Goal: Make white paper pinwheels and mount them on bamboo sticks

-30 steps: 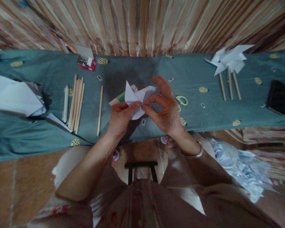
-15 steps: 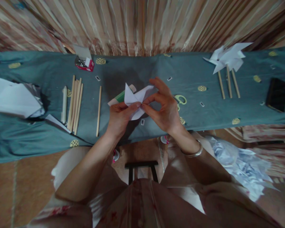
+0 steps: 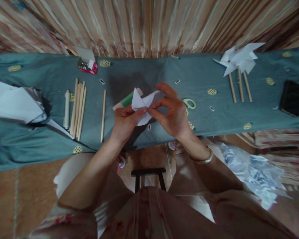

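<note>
Over the middle of the table I hold a white paper pinwheel [image 3: 139,100] with folded, pointed blades. My left hand [image 3: 124,123] is closed on its left side, thumb pressed near the centre. The thumb and forefinger of my right hand [image 3: 173,114] pinch at that centre, while its other fingers are raised; whether a pin sits between them is too small to tell. Behind the pinwheel lies a green and white glue stick or box-like item [image 3: 126,100], partly covered. A single wooden stick [image 3: 103,116] rests left of my left hand. Green-handled scissors [image 3: 190,103] lie partly hidden behind my right hand.
Several wooden sticks [image 3: 78,111] and a pale capped tool [image 3: 67,109] lie at left, beside stacked white paper [image 3: 12,103]. An open red box [image 3: 88,67] holds small metal pieces. Finished pinwheels [image 3: 238,59] on sticks and a dark phone [image 3: 291,98] lie at right.
The pinwheel's upper blade has tilted slightly to the right. Both hands keep nearly the same place and the same pinch at its centre.
</note>
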Demonstrator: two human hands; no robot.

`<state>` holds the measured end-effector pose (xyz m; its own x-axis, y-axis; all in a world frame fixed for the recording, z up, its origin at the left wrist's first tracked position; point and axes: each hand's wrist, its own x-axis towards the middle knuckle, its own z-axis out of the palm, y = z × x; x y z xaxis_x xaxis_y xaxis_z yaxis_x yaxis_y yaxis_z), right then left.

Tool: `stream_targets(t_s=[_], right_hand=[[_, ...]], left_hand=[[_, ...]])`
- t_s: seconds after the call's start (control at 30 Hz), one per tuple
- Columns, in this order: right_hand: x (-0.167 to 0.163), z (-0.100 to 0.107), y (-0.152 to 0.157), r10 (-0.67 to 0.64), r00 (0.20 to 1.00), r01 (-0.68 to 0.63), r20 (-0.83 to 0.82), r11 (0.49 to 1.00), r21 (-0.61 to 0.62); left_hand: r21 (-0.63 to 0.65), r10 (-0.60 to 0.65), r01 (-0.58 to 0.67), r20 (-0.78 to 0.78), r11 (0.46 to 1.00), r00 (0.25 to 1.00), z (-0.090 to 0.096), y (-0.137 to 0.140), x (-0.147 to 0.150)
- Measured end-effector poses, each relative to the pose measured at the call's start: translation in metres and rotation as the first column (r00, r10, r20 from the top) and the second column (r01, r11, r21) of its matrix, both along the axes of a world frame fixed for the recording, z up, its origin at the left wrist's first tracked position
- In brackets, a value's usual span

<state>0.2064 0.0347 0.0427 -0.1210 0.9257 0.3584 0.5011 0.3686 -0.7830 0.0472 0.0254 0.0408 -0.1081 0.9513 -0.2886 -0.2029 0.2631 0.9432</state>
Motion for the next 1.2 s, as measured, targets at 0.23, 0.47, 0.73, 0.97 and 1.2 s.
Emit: stream_targets(t_s=[0.23, 0.47, 0.73, 0.97, 1.2], right_hand=[[-0.0003, 0.0024, -0.0011, -0.007, 0.999, 0.007, 0.031, 1.000, -0.005], [0.0010, 0.0022, 0.0002, 0.017, 1.000, -0.017, 0.025, 1.000, -0.002], [0.0023, 0.0032, 0.0002, 0.040, 0.997, -0.041, 0.068, 0.999, 0.017], [0.0034, 0.0016, -0.0002, 0.024, 0.992, -0.029, 0.122, 0.999, 0.045], [0.0038, 0.0051, 0.0005, 0.030, 0.996, -0.034, 0.088, 0.999, 0.040]], left_hand=[[-0.019, -0.010, 0.010, 0.011, 1.000, 1.000, -0.0025, 0.0002, -0.0007], [0.018, -0.019, 0.018, 0.029, 1.000, 0.999, -0.0050, -0.0006, -0.0020], [0.010, -0.043, 0.043, 0.009, 0.999, 0.999, -0.0056, 0.0002, -0.0022], [-0.022, -0.067, 0.067, 0.004, 0.998, 0.998, -0.0051, 0.0010, -0.0038], [-0.025, 0.000, 0.003, 0.087, 1.000, 0.996, -0.0076, 0.0032, -0.0013]])
